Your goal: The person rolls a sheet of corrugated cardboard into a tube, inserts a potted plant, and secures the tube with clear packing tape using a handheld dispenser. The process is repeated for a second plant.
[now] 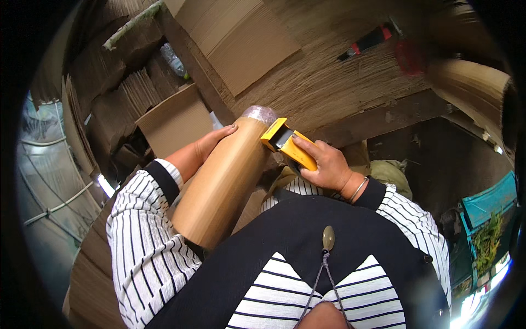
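Observation:
A thick tan tube (224,181), like rolled cardboard or veneer, slants across in front of my body. Clear plastic film (260,113) wraps its far end. My left hand (216,141) lies along the tube's left side near that end, thumb on top. In my right hand (328,163) is a yellow tool with a black middle (287,142), which looks like a stapler or tape dispenser; I cannot tell which. The tool's head is at the tube's right side, close below the film; whether it touches is unclear. The tube's near end rests by my left sleeve.
Beyond the tube is a worn wooden surface (328,92) with a flat cardboard sheet (254,53) and a black and red tool (365,43). Stacked cardboard (139,92) and a plastic bottle (174,61) are at the left. A large curved roll (470,84) stands at the right.

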`<action>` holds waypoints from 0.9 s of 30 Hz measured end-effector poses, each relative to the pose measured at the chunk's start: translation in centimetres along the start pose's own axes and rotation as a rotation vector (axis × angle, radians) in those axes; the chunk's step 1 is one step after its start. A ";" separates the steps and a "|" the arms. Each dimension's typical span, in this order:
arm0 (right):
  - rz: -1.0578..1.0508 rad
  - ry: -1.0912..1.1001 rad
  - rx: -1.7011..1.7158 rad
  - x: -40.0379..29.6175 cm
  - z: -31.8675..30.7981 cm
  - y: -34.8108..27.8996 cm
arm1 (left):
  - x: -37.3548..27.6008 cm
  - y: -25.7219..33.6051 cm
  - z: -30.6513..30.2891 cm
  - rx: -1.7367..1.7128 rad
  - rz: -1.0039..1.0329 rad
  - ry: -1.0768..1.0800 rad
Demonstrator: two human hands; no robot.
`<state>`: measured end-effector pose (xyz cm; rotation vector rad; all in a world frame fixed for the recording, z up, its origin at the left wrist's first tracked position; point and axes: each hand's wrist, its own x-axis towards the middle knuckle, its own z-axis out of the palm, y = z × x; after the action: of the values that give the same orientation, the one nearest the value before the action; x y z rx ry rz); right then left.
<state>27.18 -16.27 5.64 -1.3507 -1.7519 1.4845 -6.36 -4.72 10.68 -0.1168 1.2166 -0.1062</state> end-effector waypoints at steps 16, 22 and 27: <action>0.261 -0.037 0.325 2.2 1.0 7.4 | 9.4 1.9 -0.3 -0.105 -0.152 -0.122; 0.279 -0.168 0.366 0.8 -1.7 3.9 | 8.4 0.9 1.1 -0.190 -0.216 -0.302; 0.319 -0.064 0.344 1.7 0.6 8.2 | 10.6 -0.3 0.9 -0.171 -0.125 -0.192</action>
<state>29.09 -15.67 -2.52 -1.4537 -1.2758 1.9160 -1.88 -6.54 1.16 -0.3453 1.0251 -0.0969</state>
